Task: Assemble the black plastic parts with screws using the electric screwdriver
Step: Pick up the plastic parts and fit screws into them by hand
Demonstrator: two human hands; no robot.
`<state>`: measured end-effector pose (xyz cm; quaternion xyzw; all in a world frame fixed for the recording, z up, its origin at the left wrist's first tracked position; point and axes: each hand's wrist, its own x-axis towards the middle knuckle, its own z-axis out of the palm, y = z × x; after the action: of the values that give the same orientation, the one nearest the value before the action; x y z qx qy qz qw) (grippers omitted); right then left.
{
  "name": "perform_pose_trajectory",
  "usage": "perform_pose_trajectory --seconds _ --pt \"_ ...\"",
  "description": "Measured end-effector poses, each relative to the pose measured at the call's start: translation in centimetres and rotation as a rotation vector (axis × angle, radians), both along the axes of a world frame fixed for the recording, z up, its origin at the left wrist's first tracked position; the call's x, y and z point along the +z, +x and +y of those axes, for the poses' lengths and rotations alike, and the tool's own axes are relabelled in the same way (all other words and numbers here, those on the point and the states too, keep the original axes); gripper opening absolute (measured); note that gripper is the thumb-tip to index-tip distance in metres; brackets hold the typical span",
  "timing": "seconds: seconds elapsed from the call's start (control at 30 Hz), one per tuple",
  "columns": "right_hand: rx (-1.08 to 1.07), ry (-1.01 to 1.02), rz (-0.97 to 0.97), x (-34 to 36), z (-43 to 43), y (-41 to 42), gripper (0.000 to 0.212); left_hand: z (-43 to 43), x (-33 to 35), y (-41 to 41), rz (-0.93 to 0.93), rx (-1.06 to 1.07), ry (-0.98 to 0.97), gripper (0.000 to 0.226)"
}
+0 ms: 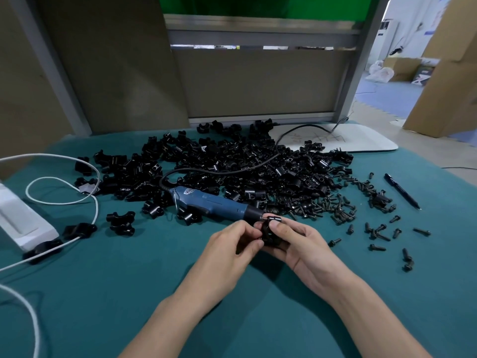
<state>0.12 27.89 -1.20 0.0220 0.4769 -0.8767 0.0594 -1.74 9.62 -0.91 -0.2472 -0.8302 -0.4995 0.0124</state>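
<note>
You hold one black part (269, 235) in both hands, just above the table (129, 293), near its middle.
Your right hand (296, 245) grips it, thumb on top, fingers curled beneath. Your left hand (231, 244) pinches its left side. The screwdriver (211, 202) lies just beyond, tip by the part. The pile (232, 161) is farther off. Screws (335, 206) lie to the right, with a pen (401, 191) past them.

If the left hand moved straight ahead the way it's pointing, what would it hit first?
Probably the black nose of the electric screwdriver, lying just beyond the left hand; height is unclear, so it might pass over.
</note>
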Motion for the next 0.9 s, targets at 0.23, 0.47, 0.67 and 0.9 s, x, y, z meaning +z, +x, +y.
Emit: perform_pose_trajectory --seconds 0.23,0.47,0.67,0.9 --pt "-0.021 0.011 0.0 0.25 0.07 -0.04 0.043 -0.22 0.0 -0.04 0.058 -0.05 0.02 0.014" --pt "-0.036 0.044 0.015 0.19 -0.06 0.02 0.045 -0.23 -0.3 -0.29 -0.131 0.017 0.008 0.022" --pt "-0.019 0.061 0.017 0.17 -0.14 0.12 0.044 -0.27 -0.09 -0.4 -0.06 -0.02 -0.012 0.009" --pt "0.001 0.059 0.018 0.24 0.0 0.07 0.044 -0.62 -0.16 -0.17 0.133 -0.099 -0.112 0.02"
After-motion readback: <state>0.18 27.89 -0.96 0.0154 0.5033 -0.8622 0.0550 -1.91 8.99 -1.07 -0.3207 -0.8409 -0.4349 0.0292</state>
